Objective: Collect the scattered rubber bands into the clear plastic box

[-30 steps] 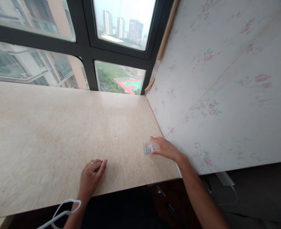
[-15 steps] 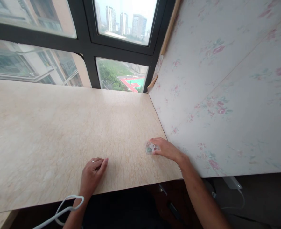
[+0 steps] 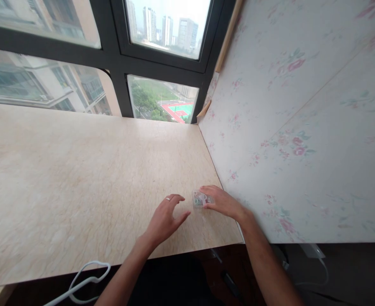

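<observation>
A small clear plastic box with green, red and white bits showing in it rests on the marble-look sill, near the wall. My right hand grips its right end, with the thumb on the near side and the fingers on the far side. To the left of the box is my left hand, wearing a ring. Its thumb and fingers are spread apart, pointing at the box, and a small gap separates them from it. What exactly lies inside the box is too small to tell.
A flower-patterned wall rises close on the right. The dark window frame stands at the back. A white cable loops at the sill's front edge, by my left forearm. Below the edge on the right is a white device with a cord.
My left hand has moved right and forward across the sill towards the box, and its curled fingers have opened. My right hand stays at the box, almost unmoved.
</observation>
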Motion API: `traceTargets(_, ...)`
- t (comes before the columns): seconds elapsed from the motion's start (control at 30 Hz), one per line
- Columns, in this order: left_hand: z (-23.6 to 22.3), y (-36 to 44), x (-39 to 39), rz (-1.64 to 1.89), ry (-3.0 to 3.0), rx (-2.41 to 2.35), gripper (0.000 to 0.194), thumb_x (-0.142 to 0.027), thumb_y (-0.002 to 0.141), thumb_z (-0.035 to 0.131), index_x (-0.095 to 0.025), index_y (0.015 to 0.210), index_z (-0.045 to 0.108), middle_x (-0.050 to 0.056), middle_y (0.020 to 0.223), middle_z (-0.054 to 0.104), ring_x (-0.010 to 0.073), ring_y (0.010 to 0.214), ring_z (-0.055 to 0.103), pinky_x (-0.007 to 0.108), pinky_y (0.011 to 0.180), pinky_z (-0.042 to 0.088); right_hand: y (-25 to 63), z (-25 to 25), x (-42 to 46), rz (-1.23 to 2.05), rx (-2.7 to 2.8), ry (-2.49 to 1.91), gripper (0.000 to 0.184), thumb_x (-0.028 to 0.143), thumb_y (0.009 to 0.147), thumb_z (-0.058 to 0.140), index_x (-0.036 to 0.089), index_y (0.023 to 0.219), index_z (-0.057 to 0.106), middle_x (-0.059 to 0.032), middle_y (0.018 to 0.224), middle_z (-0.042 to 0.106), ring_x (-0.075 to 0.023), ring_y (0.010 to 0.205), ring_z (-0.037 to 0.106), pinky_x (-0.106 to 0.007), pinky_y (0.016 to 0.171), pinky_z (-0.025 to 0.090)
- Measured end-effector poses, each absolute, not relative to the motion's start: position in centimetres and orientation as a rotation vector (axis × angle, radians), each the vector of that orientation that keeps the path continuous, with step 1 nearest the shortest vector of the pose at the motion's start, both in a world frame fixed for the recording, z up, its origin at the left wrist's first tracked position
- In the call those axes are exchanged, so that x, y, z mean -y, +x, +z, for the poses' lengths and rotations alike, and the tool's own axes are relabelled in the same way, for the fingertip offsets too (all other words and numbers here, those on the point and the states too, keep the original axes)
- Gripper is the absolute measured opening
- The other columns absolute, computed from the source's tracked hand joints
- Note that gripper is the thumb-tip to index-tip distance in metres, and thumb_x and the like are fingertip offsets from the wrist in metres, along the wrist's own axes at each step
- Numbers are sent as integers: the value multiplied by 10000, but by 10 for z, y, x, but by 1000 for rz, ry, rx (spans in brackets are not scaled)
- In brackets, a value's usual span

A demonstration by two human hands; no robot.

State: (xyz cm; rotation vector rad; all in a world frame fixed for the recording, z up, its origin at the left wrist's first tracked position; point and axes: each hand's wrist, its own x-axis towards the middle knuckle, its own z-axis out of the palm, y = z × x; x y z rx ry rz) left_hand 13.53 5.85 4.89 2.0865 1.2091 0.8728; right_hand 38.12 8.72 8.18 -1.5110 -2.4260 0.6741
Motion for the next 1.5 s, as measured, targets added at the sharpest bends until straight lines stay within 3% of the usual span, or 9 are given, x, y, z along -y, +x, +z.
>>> traceTargets(0.1,46,161,-76,813,2117,-1133,553,-402,806,650,-196,1284,465,134,1303,545,272,1205,502,441,997,416,381,82,-87,666,2448,-1504,520,182,745,695,261,1250,603,-69,1312,579,-251,1244,490,-435,1067,366)
traceTargets(0.2,42,177,-90,729,2099,-1105,639,-388,777,680,-208,1334,423,126,1349,517,287,1249,470,459,1016,401,380,82,-86,662,2472,-1496,493,179,768,674,240,1251,602,-87,1327,563,-247,1251,478,-431,1066,361)
traceTargets(0.37,33,183,-99,666,2052,-1086,512,-327,780,678,-223,1254,515,85,1212,616,258,1085,588,397,910,468,380,80,-86,735,2415,-1491,504,135,763,657,224,1255,599,-98,1340,550,-239,1260,469,-422,1076,349)
traceTargets(0.57,31,179,-99,659,2070,-1078,519,-343,772,701,-234,1249,530,67,1204,635,248,1058,607,376,898,469,383,63,-81,905,2105,-1541,781,108,737,644,230,1450,348,-97,1397,501,-221,1288,450,-433,1092,326)
traceTargets(0.7,34,181,-98,612,2102,-1113,511,-356,779,692,-247,1252,534,71,1214,633,255,1059,613,373,884,476,383,55,-77,1025,1925,-1555,826,89,725,618,224,1473,293,-87,1393,509,-207,1289,453,-415,1090,329)
traceTargets(0.97,33,184,-94,583,2140,-1181,532,-376,777,687,-250,1267,523,82,1246,617,275,1091,598,382,886,477,384,55,-76,1091,1861,-1564,791,116,722,609,207,1457,331,-88,1398,502,-211,1296,449,-424,1103,315)
traceTargets(1.13,25,189,-90,641,2052,-1213,607,-364,787,673,-188,1327,459,118,1275,596,276,1132,578,412,950,455,385,45,-75,938,2051,-1524,704,155,775,584,226,1442,371,-83,1483,384,-224,1373,330,-457,1146,232)
traceTargets(1.37,15,192,-74,707,2029,-1184,698,-343,803,639,-152,1405,342,188,1490,335,289,1364,343,463,1085,343,377,57,-62,836,2109,-1385,671,210,864,524,231,1485,271,-77,1533,285,-203,1428,177,-473,1176,101)
traceTargets(1.5,14,169,-61,836,2023,-1191,615,-307,836,593,-185,1391,360,153,1481,363,250,1362,352,455,1098,335,359,81,-32,876,1822,-1357,516,387,901,537,275,1394,437,-65,1465,418,-214,1361,344,-426,1129,256)
